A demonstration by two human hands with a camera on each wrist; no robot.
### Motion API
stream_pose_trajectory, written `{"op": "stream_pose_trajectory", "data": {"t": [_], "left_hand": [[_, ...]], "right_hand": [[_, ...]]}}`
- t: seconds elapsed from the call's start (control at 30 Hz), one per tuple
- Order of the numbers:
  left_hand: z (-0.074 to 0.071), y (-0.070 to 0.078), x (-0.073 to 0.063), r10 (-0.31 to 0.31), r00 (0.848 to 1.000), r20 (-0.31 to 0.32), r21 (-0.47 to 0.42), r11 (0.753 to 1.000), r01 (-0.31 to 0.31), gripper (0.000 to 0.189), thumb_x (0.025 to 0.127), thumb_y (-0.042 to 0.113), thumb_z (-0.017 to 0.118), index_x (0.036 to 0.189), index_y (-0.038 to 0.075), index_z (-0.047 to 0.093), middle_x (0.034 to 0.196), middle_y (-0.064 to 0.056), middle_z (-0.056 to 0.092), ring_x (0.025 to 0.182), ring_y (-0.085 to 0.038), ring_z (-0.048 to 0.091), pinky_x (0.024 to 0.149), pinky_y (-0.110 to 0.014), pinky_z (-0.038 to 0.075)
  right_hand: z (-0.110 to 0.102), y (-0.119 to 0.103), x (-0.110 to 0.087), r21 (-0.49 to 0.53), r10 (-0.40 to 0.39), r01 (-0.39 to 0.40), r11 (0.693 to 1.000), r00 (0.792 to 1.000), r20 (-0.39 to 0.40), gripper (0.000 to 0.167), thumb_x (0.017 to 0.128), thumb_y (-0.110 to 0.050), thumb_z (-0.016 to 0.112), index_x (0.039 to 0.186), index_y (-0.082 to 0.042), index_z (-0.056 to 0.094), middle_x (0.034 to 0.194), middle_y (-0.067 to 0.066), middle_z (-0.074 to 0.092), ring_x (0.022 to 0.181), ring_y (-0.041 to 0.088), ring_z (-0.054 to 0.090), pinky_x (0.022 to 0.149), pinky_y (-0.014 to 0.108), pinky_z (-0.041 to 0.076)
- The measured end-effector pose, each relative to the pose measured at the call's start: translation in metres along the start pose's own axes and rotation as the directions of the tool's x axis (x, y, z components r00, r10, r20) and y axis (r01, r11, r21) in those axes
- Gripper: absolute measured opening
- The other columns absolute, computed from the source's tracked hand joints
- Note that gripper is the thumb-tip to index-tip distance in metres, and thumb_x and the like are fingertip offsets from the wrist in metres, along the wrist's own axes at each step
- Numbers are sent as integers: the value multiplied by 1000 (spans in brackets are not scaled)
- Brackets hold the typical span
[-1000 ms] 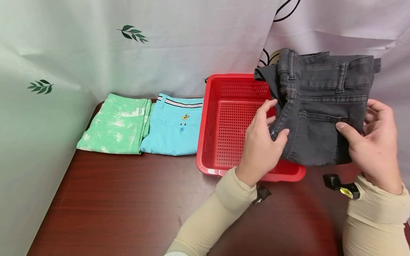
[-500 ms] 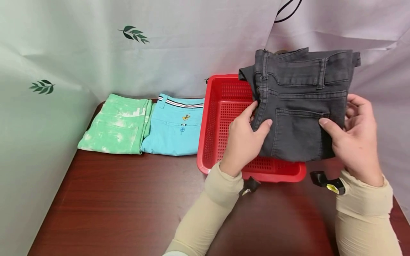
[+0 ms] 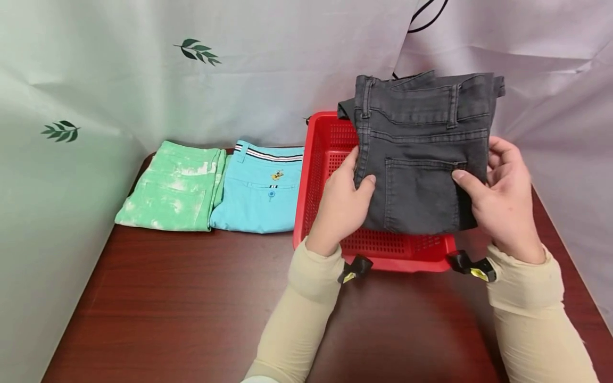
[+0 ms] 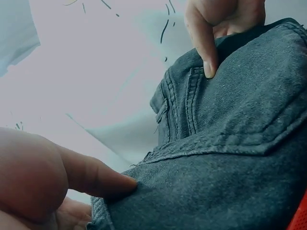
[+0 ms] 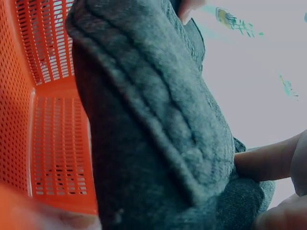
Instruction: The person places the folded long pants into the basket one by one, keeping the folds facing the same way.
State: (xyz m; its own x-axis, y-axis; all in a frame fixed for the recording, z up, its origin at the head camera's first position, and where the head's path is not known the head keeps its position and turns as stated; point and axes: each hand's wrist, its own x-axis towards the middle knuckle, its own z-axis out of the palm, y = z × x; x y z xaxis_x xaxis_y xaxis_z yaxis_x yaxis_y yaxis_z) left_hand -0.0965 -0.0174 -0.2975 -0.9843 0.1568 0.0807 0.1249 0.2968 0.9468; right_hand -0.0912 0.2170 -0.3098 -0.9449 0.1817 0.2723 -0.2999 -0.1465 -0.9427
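Observation:
Dark grey jeans [image 3: 421, 197], folded into a bundle with waistband and back pocket facing up, are held above a red plastic basket [image 3: 383, 263]. At their left side, my left hand [image 3: 342, 202] grips the edge, thumb on top and fingers underneath. My right hand [image 3: 507, 197] pinches the opposite side, its thumb lying by the pocket corner. Both thumbs press the denim [image 4: 240, 182] in the left wrist view. Close up in the right wrist view, a stitched fold of the jeans [image 5: 153, 105] covers part of the basket [image 5: 57, 143].
Left of the basket lie folded light blue trousers [image 3: 261, 207] with a striped waistband. Beside them are folded green-and-white trousers [image 3: 170, 186]. All stand on a dark reddish-brown table [image 3: 191, 298], with a white curtain [image 3: 263, 69] behind and black cables [image 3: 428, 16] at the back.
Both hands have carried the folded jeans leftward, from right of the basket to above it. The blue and green trousers and the basket have stayed in place.

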Motion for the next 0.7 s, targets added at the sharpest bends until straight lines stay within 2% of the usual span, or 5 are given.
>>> {"op": "stream_pose_trajectory", "data": {"t": [0.1, 0.27, 0.43, 0.57, 0.7], "left_hand": [[-4, -1, 2, -37, 999, 13, -11, 999, 37, 62, 101, 12, 55, 158, 5, 30, 149, -4, 52, 131, -10, 52, 105, -28, 44], [-9, -4, 4, -41, 998, 39, -63, 997, 43, 61, 100, 10, 58, 156, 4, 35, 147, -4, 54, 127, -8, 55, 101, -27, 47], [-14, -6, 6, -36, 998, 53, -107, 993, 42, 57, 99, 8, 61, 153, 5, 41, 138, -4, 61, 117, -9, 62, 94, -27, 52], [-20, -5, 7, -25, 998, 59, -73, 997, 29, 57, 99, 8, 62, 152, 7, 43, 133, -3, 64, 111, -9, 64, 93, -27, 52], [-25, -1, 10, 7, 998, 59, 23, 1000, -8, 51, 99, 9, 62, 148, 9, 50, 123, -2, 68, 102, -10, 66, 89, -28, 53]], "right_hand": [[1, 0, 2, -20, 36, -36, 999, 999, 2, 57, 85, 20, 59, 135, -4, 47, 118, 8, 66, 97, 14, 68, 71, 17, 55], [0, -3, 5, -75, 103, -99, 992, 993, 52, 58, 87, 15, 63, 140, -2, 51, 116, 6, 68, 96, 13, 69, 71, 18, 56], [-1, -6, 8, 0, 159, -160, 987, 978, 137, 54, 88, 16, 64, 138, -1, 56, 114, 10, 71, 92, 16, 72, 69, 25, 59], [2, -7, 12, 50, 147, -159, 986, 971, 191, 55, 88, 18, 62, 139, 0, 54, 119, 14, 66, 96, 20, 71, 71, 28, 59], [5, -9, 17, -6, 131, -133, 991, 970, 205, 57, 88, 18, 63, 140, -2, 54, 119, 13, 63, 99, 19, 67, 75, 23, 57]]}}
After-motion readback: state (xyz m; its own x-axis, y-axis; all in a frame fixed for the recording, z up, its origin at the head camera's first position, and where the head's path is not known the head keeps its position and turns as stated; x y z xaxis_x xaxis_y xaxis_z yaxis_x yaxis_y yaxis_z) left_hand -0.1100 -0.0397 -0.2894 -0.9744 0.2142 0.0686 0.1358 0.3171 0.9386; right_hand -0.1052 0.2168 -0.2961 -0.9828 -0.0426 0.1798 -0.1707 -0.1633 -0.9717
